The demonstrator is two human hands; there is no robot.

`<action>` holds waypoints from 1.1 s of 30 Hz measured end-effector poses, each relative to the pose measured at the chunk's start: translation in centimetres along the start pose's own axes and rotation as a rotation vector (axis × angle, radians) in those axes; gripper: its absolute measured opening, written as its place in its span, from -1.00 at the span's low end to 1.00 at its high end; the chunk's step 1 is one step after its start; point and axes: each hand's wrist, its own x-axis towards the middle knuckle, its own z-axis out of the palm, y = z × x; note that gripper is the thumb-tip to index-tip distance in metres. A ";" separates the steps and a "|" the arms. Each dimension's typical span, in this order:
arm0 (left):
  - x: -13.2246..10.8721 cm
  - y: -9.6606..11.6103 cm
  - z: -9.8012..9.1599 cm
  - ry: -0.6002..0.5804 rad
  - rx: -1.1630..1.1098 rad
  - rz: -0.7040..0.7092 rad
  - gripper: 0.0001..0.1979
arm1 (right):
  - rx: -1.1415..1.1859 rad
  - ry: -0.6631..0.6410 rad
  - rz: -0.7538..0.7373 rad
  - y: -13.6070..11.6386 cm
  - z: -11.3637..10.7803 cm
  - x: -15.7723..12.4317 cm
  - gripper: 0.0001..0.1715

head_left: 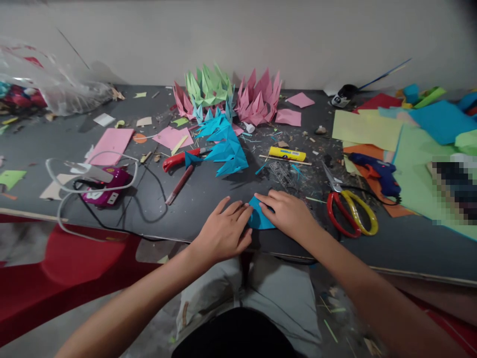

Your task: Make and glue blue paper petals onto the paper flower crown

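Both hands are basically flat with fingers stretched out, gripping nothing. The left hand [223, 231] and right hand [287, 214] press a small blue paper [260, 220] onto the near edge of the counter [194, 199], I'd guess to keep it lying flat. Scissors [352, 211] sit at 3 o'clock within easy reach, and the folded blue pieces [225, 146] are at 12.

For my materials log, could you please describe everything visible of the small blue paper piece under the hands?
The blue paper piece is small, matte and thin, apparently folded, with a pointed top corner and a rounded-looking lower edge. It lies flat on the dark table near its front edge, held down by the left hand and right hand, which cover its sides.
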 end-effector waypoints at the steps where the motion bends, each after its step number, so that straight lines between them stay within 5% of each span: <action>1: -0.3 0.0 -0.2 0.003 -0.008 -0.002 -0.57 | -0.007 0.004 -0.004 0.0 0.0 0.0 -0.63; 7: -0.7 -0.8 -0.7 -0.010 -0.105 -0.013 -0.67 | -0.018 0.006 -0.038 0.2 0.2 -0.1 -0.61; 14: 3.6 -2.4 0.5 0.121 -0.283 -0.087 -0.76 | 0.105 0.056 -0.039 0.6 0.7 -0.2 -0.53; 19: 4.9 -2.6 1.1 0.064 -0.300 -0.061 -0.77 | 0.336 0.210 0.143 1.0 -0.6 -1.5 -0.50; 23: 4.5 -2.7 0.8 0.064 -0.340 -0.073 -0.79 | 0.402 0.113 0.266 1.4 -1.6 -3.1 -0.55; 33: 2.8 -1.7 0.4 0.288 -1.175 -0.535 -0.77 | 0.903 0.086 0.481 0.4 -1.6 -3.5 -0.58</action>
